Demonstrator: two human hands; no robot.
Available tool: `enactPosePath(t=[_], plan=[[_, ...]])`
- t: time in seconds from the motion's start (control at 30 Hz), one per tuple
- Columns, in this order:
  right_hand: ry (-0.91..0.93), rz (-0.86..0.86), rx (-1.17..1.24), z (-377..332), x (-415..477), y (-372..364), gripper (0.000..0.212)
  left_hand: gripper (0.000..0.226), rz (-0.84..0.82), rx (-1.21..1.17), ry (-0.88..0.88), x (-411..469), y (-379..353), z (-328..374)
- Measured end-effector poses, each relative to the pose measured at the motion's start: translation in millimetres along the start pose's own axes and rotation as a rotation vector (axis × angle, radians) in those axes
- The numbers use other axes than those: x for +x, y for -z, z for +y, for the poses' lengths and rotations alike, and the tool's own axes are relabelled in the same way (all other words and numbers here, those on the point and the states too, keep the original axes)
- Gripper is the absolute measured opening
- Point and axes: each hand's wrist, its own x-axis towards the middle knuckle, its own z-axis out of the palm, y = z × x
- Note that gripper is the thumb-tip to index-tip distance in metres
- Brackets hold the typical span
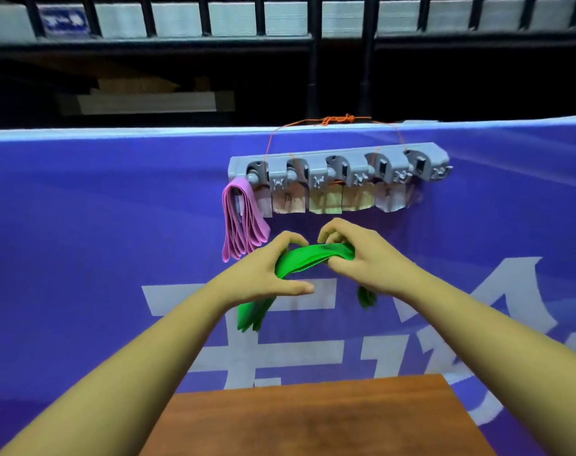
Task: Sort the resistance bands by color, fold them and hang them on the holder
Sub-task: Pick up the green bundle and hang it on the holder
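Right now both hands grasp the green bands (309, 258), held in the air in front of the purple banner (82, 225), just below the grey holder (339, 156). The left hand (267, 271) has its fingers curled over one end of the bundle, thumb stretched out underneath. The right hand (355, 258) pinches the other end with bent fingers. Loose green tails hang down under each hand.

Trouble could start with those tails. The fold looks unfinished, and springy rubber may slip from the pinch and open up again. The holder seems to hang only from a thin orange string (339, 119), so pushing the bundle onto a hook may swing or tilt it. The pink bands (244, 225), draped on the far-left hook, sit near the left hand and could be knocked off. Hanging green on that same hook would mix the colours.

As for writing, small paper labels (326, 200) hang under the hooks with marks too faint to read. The banner carries big white characters, cut off and partly hidden by the arms. A blue sign (64, 19) far off at top left is blurred. A wooden table (313, 419) lies near, at the bottom
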Motion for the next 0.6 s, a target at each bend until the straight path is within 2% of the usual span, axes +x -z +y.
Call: enactPosePath(t=[0.07,0.13,0.3,0.43,0.6], plan=[[-0.021,0.042,0.015,-1.5,4.1,4.9,0.018,0.060,0.065,0.037,-0.045,3.6,-0.6,2.0],[-0.032,0.078,0.023,-0.2,8.4,7.0,0.015,0.052,0.125,-0.008,-0.056,9.2,-0.5,0.5],[-0.040,0.191,0.117,8.6,15.5,11.2,0.016,0.027,0.254,-0.210,-0.054,24.9,-2.5,3.3],[-0.044,0.325,0.153,16.6,22.2,14.9,0.017,0.020,0.355,-0.328,-0.075,44.2,-5.2,11.6],[-0.043,0.482,0.147,16.7,40.8,21.5,0.019,0.014,0.502,-0.356,-0.070,74.2,-7.1,22.8]])
